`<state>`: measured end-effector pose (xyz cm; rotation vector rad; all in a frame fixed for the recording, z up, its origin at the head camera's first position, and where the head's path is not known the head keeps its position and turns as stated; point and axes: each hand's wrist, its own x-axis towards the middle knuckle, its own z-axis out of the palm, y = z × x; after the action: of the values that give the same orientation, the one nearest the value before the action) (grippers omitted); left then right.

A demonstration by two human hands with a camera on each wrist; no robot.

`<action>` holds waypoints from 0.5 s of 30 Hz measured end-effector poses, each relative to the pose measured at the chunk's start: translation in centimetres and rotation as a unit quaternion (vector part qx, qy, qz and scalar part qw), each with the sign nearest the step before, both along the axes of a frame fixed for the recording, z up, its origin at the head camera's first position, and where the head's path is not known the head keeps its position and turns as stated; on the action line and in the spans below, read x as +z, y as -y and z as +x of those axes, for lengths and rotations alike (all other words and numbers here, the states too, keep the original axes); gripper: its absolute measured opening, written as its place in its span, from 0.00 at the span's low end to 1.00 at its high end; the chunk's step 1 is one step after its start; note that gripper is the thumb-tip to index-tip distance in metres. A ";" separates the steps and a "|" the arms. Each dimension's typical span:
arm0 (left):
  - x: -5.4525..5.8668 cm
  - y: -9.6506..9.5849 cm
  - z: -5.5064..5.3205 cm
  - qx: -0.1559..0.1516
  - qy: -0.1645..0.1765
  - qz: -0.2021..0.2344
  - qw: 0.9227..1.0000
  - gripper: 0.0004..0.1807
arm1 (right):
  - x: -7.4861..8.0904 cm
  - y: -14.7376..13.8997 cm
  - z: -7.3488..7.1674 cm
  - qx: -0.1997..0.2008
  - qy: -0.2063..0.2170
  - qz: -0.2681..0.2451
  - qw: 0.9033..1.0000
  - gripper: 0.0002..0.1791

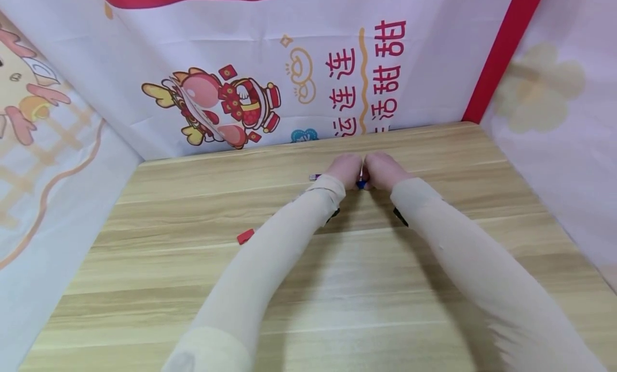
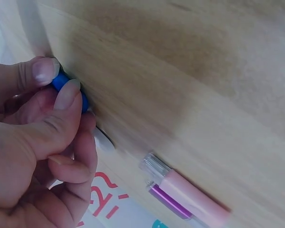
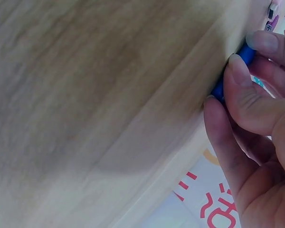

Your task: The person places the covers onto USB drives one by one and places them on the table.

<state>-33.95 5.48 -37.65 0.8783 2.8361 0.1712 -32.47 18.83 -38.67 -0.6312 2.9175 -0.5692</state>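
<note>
A small blue rod-like piece (image 2: 61,81) is pinched between the fingertips of both hands near the far edge of the wooden table. My left hand (image 1: 346,167) holds one end of it, thumb on top. Close beside it, my right hand (image 1: 384,171) pinches the other end with thumb and fingers. Fingers cover much of the piece, and I cannot tell its exact kind. In the left wrist view, a white rounded tip (image 2: 103,139) shows just past the left fingers. The right wrist view shows the blue piece (image 3: 218,89) close over the table.
Left of the hands lie a pink stick with a clear end (image 2: 190,195) and a slim purple stick (image 2: 170,202), side by side. A small red object (image 1: 245,236) lies by my left forearm. Behind the table (image 1: 168,254) hangs a printed cloth (image 1: 424,66).
</note>
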 end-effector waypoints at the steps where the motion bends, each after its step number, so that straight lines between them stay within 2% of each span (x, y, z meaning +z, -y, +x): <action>1: 0.0 0.1 0.1 0.004 0.000 0.000 1.000 0.08 | 0.0 0.0 0.0 0.001 0.003 -0.003 1.000 0.06; 8: 0.3 0.3 0.4 0.011 0.001 0.010 1.000 0.09 | 0.0 0.0 0.2 0.011 -0.011 -0.004 1.000 0.07; 15: 0.0 1.1 0.1 0.010 0.020 0.024 0.999 0.09 | 0.1 0.4 0.2 0.018 0.007 0.002 1.000 0.06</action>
<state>-33.80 4.42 -37.67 0.8457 2.8160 0.2570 -32.27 18.44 -38.53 -0.6768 2.8875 -0.5614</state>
